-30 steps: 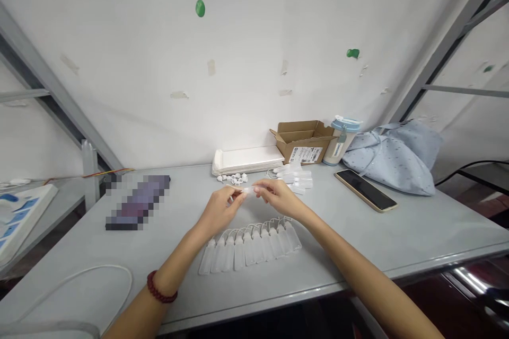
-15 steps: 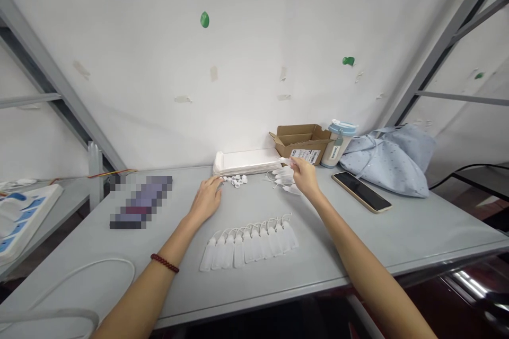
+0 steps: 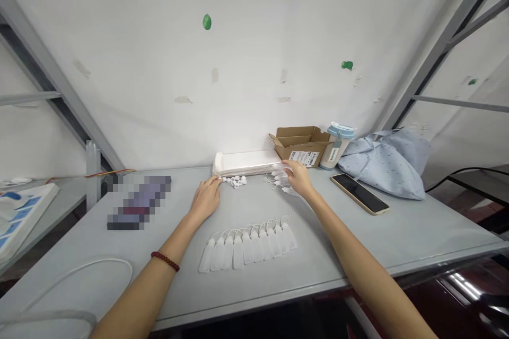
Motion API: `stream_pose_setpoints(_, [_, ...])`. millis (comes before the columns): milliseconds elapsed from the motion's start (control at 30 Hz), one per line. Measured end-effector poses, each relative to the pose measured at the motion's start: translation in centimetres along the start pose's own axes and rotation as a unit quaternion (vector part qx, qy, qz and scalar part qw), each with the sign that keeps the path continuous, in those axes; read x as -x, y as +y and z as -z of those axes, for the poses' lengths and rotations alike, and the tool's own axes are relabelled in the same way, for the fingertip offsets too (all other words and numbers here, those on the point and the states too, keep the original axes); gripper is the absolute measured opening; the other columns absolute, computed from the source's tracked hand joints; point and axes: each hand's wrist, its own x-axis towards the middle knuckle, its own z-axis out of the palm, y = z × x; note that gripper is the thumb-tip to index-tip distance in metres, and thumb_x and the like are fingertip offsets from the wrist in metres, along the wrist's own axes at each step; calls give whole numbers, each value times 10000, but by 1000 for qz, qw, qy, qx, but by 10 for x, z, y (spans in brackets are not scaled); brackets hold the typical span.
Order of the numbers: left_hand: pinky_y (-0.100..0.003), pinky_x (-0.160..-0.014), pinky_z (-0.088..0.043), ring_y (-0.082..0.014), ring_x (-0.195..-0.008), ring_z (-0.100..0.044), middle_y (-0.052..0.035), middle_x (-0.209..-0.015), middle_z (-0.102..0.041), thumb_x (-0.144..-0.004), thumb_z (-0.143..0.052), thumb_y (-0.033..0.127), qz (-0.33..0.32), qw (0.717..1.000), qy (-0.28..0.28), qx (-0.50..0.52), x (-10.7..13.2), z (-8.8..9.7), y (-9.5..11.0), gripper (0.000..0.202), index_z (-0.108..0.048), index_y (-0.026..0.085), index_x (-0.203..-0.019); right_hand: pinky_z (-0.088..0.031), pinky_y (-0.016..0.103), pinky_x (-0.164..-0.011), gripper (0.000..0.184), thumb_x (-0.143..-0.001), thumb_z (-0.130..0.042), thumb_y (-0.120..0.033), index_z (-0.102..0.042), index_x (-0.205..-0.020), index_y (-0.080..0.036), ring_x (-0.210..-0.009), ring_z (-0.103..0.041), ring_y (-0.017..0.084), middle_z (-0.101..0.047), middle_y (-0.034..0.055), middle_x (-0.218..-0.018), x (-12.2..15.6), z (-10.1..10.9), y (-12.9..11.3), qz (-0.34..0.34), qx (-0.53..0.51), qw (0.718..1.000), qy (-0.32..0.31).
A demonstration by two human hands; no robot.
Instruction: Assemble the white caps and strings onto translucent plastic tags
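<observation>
My left hand (image 3: 205, 196) rests on the grey table with its fingers curled together at the left end of a cluster of small white caps (image 3: 237, 182). What is between its fingertips is too small to make out. My right hand (image 3: 299, 177) is over a loose pile of flat translucent tags with white string loops (image 3: 281, 176), its fingers closed on one tag at the pile's upper edge; the hand hides part of the pile. Nearer me lies a slanted row of several similar translucent tags (image 3: 248, 246), side by side with their loops pointing away.
A stack of white flat packets (image 3: 248, 163) lies against the wall, beside an open cardboard box (image 3: 304, 144). Right of these are a blue-lidded cup (image 3: 334, 148), a light-blue cloth bag (image 3: 384, 161) and a phone (image 3: 360, 194). A blurred-out item (image 3: 141, 204) and a white cable (image 3: 85, 267) lie left.
My right hand has come down slightly and leftward onto the pile of tags, with the tag that stuck out from its fingertips. My left hand has barely moved, still at the caps.
</observation>
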Motion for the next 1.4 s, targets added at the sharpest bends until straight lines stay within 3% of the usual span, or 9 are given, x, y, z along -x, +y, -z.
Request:
stream_pose_setpoints(333, [-413,-912,-418,-272,-1055,-524,-69,-1317,-528,-819,-384,104,-3,1000,5,2,-1,-4,-2,441,-556,208,-1212,-420,390,-829,304,-802,-467,-47,-659,-1006,-165,-1003,-555,263,-686,104,-1030,5,4,-5,20,32,998,-42])
stream_pose_setpoints(833, [-387,-896,-424,-254,-1081,-515,-44,-1295,-567,-783,-361,19,-34,999,-4,-14,0,-2,6,508,-536,180,-1232,-420,360,-824,297,-784,-510,-11,-670,-1010,-117,-991,-514,266,-675,108,-1030,4,11,-14,45,66,994,-69])
stream_pose_setpoints(1067, [-421,-852,-438,-286,-972,-547,-131,-1119,-629,-830,-369,96,-26,999,7,-38,-1,1,7,385,-560,122,-1163,-396,348,-826,275,-798,-509,-22,-672,-987,-136,-1017,-496,264,-668,99,-1012,5,8,-15,44,74,993,-86])
stream_pose_setpoints(1400, [-402,-891,-417,-287,-1024,-527,-125,-1159,-601,-824,-399,131,-10,1000,-2,-27,-1,1,8,344,-557,121,-1129,-364,392,-836,223,-862,-511,-152,-673,-1014,-137,-1083,-447,299,-614,146,-1112,9,8,-20,34,156,981,-112])
